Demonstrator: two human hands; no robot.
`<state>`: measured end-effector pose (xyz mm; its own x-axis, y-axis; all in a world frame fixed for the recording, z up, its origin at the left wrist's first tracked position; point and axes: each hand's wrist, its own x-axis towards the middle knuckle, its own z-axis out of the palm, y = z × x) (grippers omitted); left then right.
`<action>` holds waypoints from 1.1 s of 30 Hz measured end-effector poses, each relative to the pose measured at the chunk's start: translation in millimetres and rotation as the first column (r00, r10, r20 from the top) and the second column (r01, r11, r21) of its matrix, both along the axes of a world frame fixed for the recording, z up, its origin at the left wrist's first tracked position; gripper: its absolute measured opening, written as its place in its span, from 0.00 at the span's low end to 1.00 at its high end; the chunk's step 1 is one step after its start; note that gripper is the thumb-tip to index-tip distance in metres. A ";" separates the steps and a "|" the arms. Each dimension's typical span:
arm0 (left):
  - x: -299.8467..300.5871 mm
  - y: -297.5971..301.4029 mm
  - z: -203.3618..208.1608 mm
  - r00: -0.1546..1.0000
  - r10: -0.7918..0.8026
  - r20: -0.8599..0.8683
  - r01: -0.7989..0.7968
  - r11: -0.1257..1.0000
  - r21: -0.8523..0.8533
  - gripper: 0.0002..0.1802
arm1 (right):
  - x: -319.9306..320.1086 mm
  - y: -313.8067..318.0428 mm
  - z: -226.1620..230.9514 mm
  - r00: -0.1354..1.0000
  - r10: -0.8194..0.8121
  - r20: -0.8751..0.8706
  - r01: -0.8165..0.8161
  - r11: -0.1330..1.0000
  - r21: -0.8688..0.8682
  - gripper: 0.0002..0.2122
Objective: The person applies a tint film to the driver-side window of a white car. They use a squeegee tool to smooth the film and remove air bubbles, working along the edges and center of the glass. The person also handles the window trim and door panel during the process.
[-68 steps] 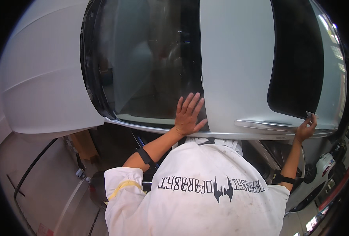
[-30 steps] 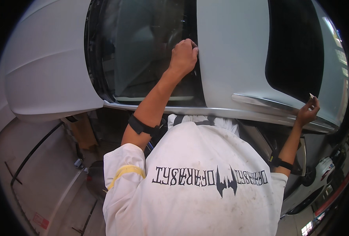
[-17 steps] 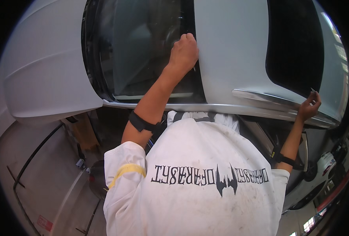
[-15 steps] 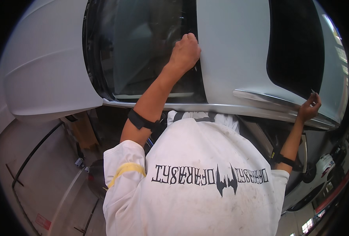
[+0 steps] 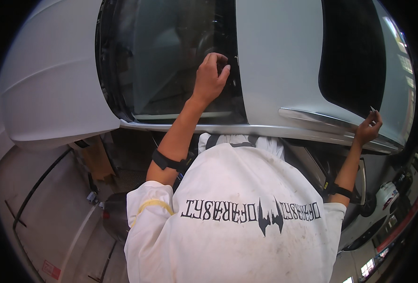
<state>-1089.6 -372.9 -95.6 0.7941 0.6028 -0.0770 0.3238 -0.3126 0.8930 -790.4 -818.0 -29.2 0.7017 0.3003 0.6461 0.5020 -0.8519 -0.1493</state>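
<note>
My left hand (image 5: 211,79) hovers over the dark windshield (image 5: 162,61) of a pale grey car, close to the front edge of the roof (image 5: 275,61). Its fingers are curled with the thumb apart from them, and nothing shows between them. A small pale fleck (image 5: 237,57) sits at the glass edge beside that hand. Farther right, my right hand (image 5: 370,128) is raised near the lower corner of the dark rear glass (image 5: 352,61). Thumb and fingers there pinch a small, pale, pointed piece (image 5: 373,109); its exact kind is too small to tell.
A bright trim strip (image 5: 312,115) runs along the near roof side. The hood (image 5: 53,85) stretches away to the left. Below it a dark hose (image 5: 39,184) and a brown panel (image 5: 96,160) show. Another white car (image 5: 385,195) stands at the lower right.
My left hand has come away from the windshield's upper edge, down and slightly left, and its closed fingers have parted. My right hand still pinches the pointed piece, almost unmoved.
</note>
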 end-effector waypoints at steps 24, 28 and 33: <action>-137.4 -16.8 26.3 0.981 -0.030 -0.194 -0.017 0.971 -0.240 0.10 | -49.5 133.4 10.9 0.904 0.417 -0.089 -0.401 0.902 0.157 0.09; -246.2 0.5 13.0 0.870 0.365 -0.331 -0.442 0.874 -0.200 0.09 | -80.5 208.6 27.1 0.814 0.579 -0.052 -0.573 0.814 0.097 0.12; -447.6 -8.3 -39.4 0.234 0.820 -0.523 -0.775 0.482 0.408 0.22 | -94.2 251.3 18.1 0.680 0.703 -0.209 -0.658 0.710 0.249 0.13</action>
